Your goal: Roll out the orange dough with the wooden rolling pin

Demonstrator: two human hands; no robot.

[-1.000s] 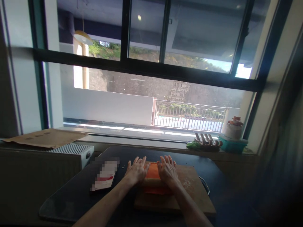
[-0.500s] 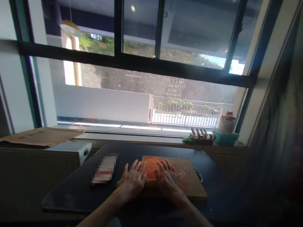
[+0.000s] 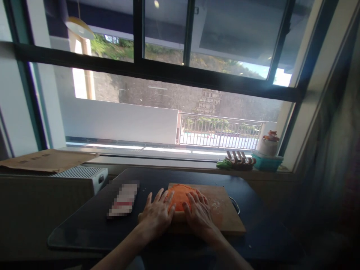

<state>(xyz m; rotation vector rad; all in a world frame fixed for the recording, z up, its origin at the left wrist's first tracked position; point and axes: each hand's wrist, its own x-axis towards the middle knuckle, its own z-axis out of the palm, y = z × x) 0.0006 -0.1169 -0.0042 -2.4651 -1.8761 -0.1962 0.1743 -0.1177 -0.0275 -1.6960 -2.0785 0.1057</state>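
Observation:
Flattened orange dough (image 3: 179,197) lies on a wooden cutting board (image 3: 232,221) with a metal handle. A pale wooden rolling pin (image 3: 180,215) shows in the gap between my hands, across the near part of the dough; its ends are hidden. My left hand (image 3: 158,212) rests palm down over the pin's left side, fingers spread forward past the dough's left edge. Over the right side lies my right hand (image 3: 199,210), also flat with fingers apart, its fingertips on the dough. Neither hand wraps round the pin.
White flour marks (image 3: 216,205) dust the board's right part. A blurred-out flat object (image 3: 123,200) lies left on the dark table (image 3: 81,232). Brown paper (image 3: 47,159) covers a white unit at the left. On the windowsill stand a teal box (image 3: 267,161) and a striped item (image 3: 240,160).
The view has shifted slightly, so everything sits a little higher in the picture. My hands, the rolling pin and the dough keep nearly the same positions relative to each other.

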